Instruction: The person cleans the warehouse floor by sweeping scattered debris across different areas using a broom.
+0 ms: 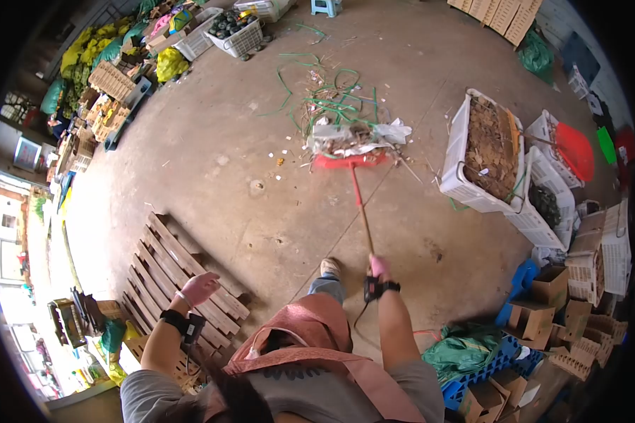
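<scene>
Head | right grip point(379, 268) clasping broom handle point(365, 224) | left grip point(200, 288) loosely spread near pallet point(183, 252) edge | floor point(416, 225) extends to crate point(456, 151)

Pallet point(190, 259) lies flat at lower left; open cartons point(533, 321) cluster at lower right.
A pale blue stool point(324, 8) stands at the top edge, right of a white crate point(245, 44) of dark produce. At upper left, a yellow sack point(169, 65) sits near a slotted box point(111, 80). At upper right, a green bag point(536, 56) slumps beside a carton stack point(499, 17). Crumpled green plastic point(461, 354) lies against a blue crate point(497, 360) near the cartons.
</scene>
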A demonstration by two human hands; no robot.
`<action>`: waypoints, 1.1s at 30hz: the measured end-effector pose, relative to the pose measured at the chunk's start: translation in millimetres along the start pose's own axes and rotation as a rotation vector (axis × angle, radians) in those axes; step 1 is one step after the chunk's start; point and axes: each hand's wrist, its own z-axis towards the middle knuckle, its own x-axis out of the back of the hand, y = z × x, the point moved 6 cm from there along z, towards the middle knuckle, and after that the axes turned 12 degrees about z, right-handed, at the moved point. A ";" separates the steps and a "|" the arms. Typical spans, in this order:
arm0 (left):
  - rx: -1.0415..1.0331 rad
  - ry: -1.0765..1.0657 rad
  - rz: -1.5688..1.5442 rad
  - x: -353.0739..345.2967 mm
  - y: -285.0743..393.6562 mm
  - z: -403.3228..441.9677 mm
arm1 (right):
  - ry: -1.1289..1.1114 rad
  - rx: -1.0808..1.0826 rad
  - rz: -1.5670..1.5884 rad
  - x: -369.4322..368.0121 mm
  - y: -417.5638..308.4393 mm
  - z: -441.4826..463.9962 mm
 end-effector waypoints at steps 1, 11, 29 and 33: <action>-0.067 0.023 0.030 6.9 16.0 12.9 | 0.044 0.111 -0.060 -8.0 -53.2 28.4; 0.008 -0.057 -0.033 12.9 12.7 34.5 | -0.010 -0.016 0.366 26.4 -125.9 -102.1; 0.226 -0.311 -0.430 15.2 -201.7 70.2 | 0.071 -0.377 -0.166 -7.0 109.5 -368.9; 0.303 -0.087 -0.576 70.0 -257.4 70.7 | -0.046 0.040 -0.468 -89.1 134.0 -382.0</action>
